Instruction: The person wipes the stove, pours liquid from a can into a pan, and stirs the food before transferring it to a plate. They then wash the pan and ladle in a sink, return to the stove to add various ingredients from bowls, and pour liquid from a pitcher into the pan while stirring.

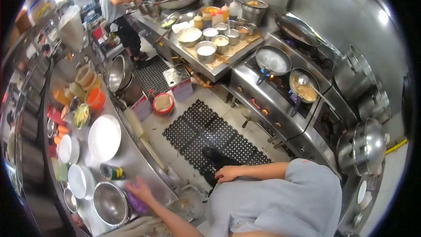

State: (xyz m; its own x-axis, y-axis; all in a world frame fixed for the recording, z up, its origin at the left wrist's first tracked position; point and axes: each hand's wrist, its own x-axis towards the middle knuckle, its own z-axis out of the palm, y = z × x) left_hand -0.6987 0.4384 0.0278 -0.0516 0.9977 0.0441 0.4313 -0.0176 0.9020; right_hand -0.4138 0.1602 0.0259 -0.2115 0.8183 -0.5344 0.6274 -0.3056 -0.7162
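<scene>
My left hand [141,192] is at the edge of the steel counter on the left, against a soft purple cloth-like item [139,205]. Its fingers seem to grip that item, which is partly hidden by the hand. Close by are a steel mixing bowl [110,203] and a dark can with a green and yellow label [112,172]. My right hand [227,174] hangs in front of my body by the dark trousers, holding nothing, its fingers loosely bent.
White plates [104,138] and food tubs [95,98] crowd the left counter. On the stove at right sit two frying pans [272,59] [303,88], burners lit, a ladle [302,79] in one. A rubber mat [215,136] covers the floor. Another person [116,6] works at the far left.
</scene>
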